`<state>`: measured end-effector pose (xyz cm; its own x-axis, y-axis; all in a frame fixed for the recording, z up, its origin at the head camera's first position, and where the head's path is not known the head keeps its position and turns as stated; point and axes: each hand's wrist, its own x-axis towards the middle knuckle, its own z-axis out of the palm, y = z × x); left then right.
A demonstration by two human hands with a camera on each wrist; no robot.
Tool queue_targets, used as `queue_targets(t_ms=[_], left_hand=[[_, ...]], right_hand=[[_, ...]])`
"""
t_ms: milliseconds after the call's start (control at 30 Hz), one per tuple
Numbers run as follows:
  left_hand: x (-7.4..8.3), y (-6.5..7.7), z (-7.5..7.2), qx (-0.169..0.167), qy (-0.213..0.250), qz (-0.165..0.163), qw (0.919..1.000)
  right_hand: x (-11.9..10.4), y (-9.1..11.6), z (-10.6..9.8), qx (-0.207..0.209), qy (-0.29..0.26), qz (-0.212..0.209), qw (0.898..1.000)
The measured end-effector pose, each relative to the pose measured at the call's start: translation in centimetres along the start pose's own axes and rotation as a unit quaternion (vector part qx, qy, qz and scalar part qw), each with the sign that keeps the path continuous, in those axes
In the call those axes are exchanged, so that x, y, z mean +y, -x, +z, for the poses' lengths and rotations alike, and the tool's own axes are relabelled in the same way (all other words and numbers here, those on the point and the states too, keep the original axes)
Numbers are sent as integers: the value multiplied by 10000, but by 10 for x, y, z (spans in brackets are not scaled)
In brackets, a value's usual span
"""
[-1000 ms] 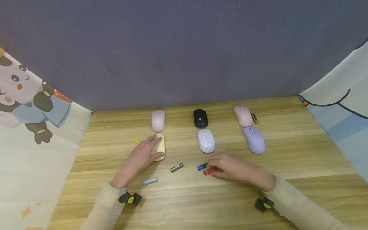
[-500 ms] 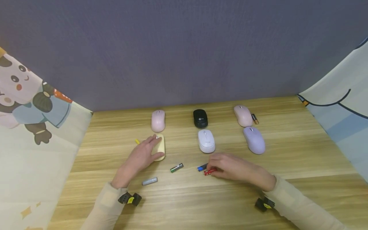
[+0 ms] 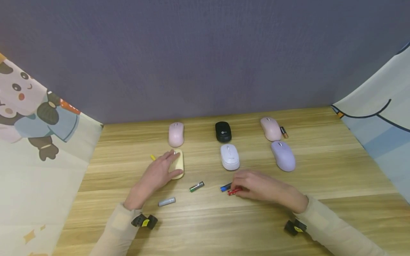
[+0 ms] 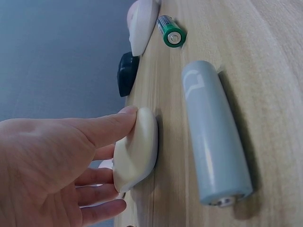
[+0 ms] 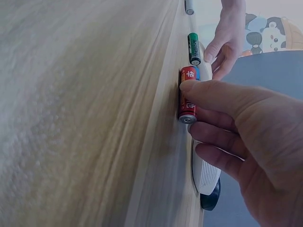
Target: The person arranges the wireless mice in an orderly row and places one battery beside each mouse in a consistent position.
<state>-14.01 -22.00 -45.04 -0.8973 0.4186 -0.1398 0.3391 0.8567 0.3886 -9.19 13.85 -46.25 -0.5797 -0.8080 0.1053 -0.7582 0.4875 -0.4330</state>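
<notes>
My left hand (image 3: 157,172) holds a cream-yellow computer mouse (image 3: 178,165) on the wooden table, its thumb at one side and fingers over the other in the left wrist view. With thumb and fingers, my right hand (image 3: 253,185) pinches a red battery (image 5: 188,106) lying at the table surface. Right behind it lies a blue battery (image 3: 225,187), partly hidden by the fingers. Between the hands rests a green and silver battery (image 3: 196,186). A grey battery (image 4: 215,135) lies nearer, by the left wrist.
Behind the hands stand a white mouse (image 3: 230,157), a black mouse (image 3: 223,132), a pink mouse (image 3: 176,134) at left, and another pink mouse (image 3: 271,129) above a lilac mouse (image 3: 283,156) at right. A black and copper battery (image 3: 284,132) lies beside them. A yellow item (image 3: 153,157) peeks out past the left hand.
The blue battery has shifted very slightly right and toward the person, beside the right fingers. The left hand and the mouse under it have stayed still.
</notes>
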Motion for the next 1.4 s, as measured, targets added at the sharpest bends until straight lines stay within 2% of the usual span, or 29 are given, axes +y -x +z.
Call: queue_targets(t_ms=[233, 500, 667, 767, 967, 1133, 1300, 1400], left_hand=[[-1, 0, 1, 0, -7, 2, 10000], [-1, 1, 0, 26, -2, 30, 10000], [0, 0, 0, 75, -8, 61, 10000], [0, 0, 0, 79, -10, 67, 9999], [-1, 1, 0, 98, -13, 76, 9999], [-1, 1, 0, 96, -3, 75, 9999], [0, 1, -1, 77, 18, 82, 9999], [1, 1, -1, 66, 2, 82, 9999]], right_hand=[[-1, 1, -1, 124, 29, 15, 9999], [-1, 1, -1, 15, -28, 190, 9998], [-1, -2, 0, 274, -85, 19, 9996], [-2, -6, 0, 395, 76, -114, 9991], [-6, -9, 2, 188, 576, -139, 9981], [-7, -11, 6, 32, 701, -169, 9974], [-5, -12, 8, 18, 548, -215, 9983], [-3, -12, 8, -38, 236, -102, 9997]])
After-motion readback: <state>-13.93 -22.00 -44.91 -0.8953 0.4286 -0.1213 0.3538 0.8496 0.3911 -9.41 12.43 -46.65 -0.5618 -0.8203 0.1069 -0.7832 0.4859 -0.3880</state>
